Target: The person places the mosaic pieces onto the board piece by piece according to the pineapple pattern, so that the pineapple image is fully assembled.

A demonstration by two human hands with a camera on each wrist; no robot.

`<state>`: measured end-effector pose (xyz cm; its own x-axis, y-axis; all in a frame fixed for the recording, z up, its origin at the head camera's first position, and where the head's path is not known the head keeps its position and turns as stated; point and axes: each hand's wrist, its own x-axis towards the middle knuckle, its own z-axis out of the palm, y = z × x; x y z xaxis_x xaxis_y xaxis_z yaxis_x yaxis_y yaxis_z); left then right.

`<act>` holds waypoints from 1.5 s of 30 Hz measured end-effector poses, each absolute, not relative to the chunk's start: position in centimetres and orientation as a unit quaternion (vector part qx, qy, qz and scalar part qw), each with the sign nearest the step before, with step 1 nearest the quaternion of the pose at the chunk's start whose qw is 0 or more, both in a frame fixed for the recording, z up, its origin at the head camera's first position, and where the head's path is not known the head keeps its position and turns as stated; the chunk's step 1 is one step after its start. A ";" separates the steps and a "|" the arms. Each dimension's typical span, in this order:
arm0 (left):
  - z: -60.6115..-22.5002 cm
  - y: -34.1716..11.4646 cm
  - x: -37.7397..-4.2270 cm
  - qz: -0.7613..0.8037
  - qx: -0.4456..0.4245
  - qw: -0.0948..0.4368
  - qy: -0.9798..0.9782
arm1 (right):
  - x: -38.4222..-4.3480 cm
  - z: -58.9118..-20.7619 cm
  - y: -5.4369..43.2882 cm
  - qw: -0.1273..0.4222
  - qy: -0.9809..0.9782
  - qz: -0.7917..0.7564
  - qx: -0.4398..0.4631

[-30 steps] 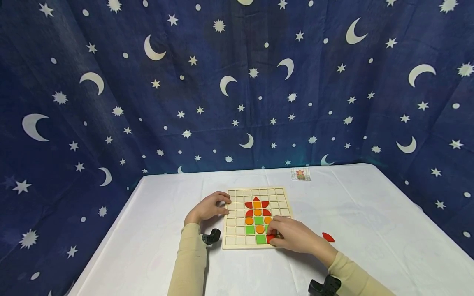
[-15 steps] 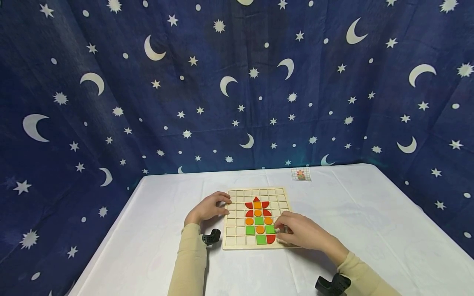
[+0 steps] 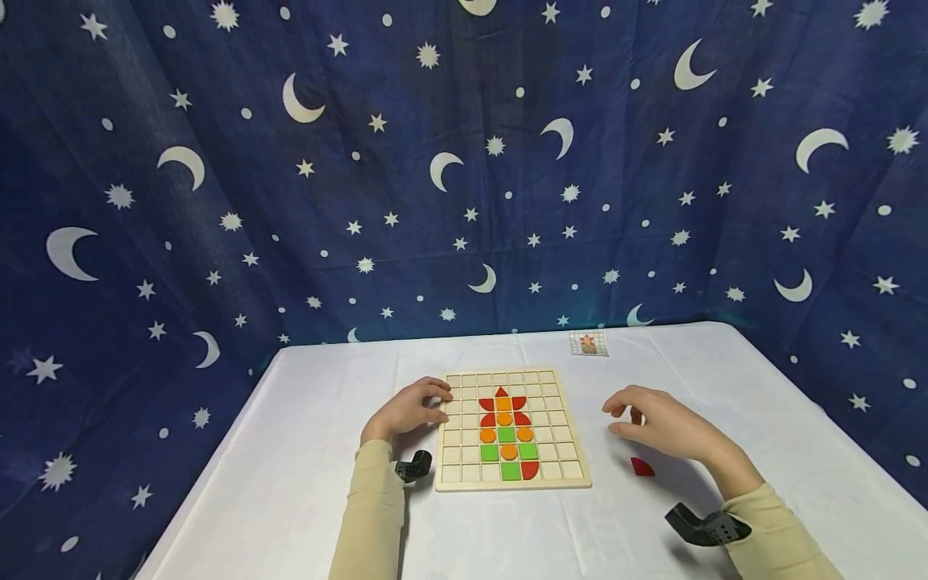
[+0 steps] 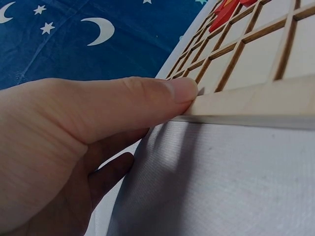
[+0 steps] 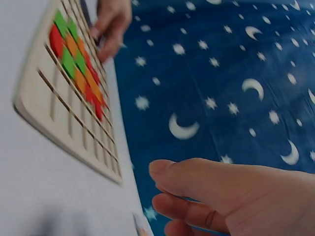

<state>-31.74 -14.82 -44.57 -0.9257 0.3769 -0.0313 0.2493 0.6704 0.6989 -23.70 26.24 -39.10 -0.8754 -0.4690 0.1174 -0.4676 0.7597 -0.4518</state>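
A wooden grid board [image 3: 464, 435] lies on the table, with red, orange and green pieces set in its cells. My left hand [image 3: 412, 404] rests at the board's left edge; in the left wrist view its thumb [image 4: 182, 91] touches the rim, while the other fingers are partly hidden. To the right of the board, my right hand [image 3: 667, 423] hovers above the table with relaxed, bent fingers and nothing between them. Below its fingertips a loose red quarter-circle piece [image 3: 641, 466] lies on the cloth. Another red quarter-circle piece [image 3: 530, 470] sits in the board's bottom row.
A small picture card [image 3: 589, 343] with a grid and a coloured figure lies near the table's back edge. White cloth [image 3: 319, 451] covers the table. Behind it hangs a dark blue curtain [image 3: 406, 161] with moons and stars.
My right hand has left the red quarter-circle piece in the board's bottom row and moved right, over to the loose red piece. My left hand stays at the board's edge.
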 end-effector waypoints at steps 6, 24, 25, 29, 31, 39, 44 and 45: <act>-44.5 -14.9 -31.7 0.362 0.180 0.084 0.911 | -24.2 -39.4 29.0 0.040 0.935 -0.235 -0.263; -44.6 -14.9 -31.8 0.366 0.176 0.086 0.910 | -24.2 -41.3 29.8 0.204 0.900 -0.269 -0.276; -44.6 -14.9 -31.8 0.365 0.178 0.086 0.910 | -24.2 -41.4 29.8 0.201 0.901 -0.266 -0.277; -44.5 -14.8 -31.7 0.362 0.178 0.086 0.911 | -24.5 -41.7 29.7 0.178 0.909 -0.252 -0.282; -44.6 -14.8 -31.8 0.363 0.174 0.086 0.911 | -24.6 -41.8 29.6 0.163 0.912 -0.248 -0.284; -44.5 -14.8 -31.8 0.361 0.178 0.089 0.911 | -24.6 -41.8 29.0 0.133 0.919 -0.254 -0.271; -44.7 -15.0 -31.8 0.362 0.185 0.087 0.909 | -24.6 -42.1 28.4 0.141 0.918 -0.252 -0.272; -44.7 -15.0 -31.8 0.362 0.187 0.086 0.909 | -24.6 -42.1 28.3 0.137 0.918 -0.248 -0.278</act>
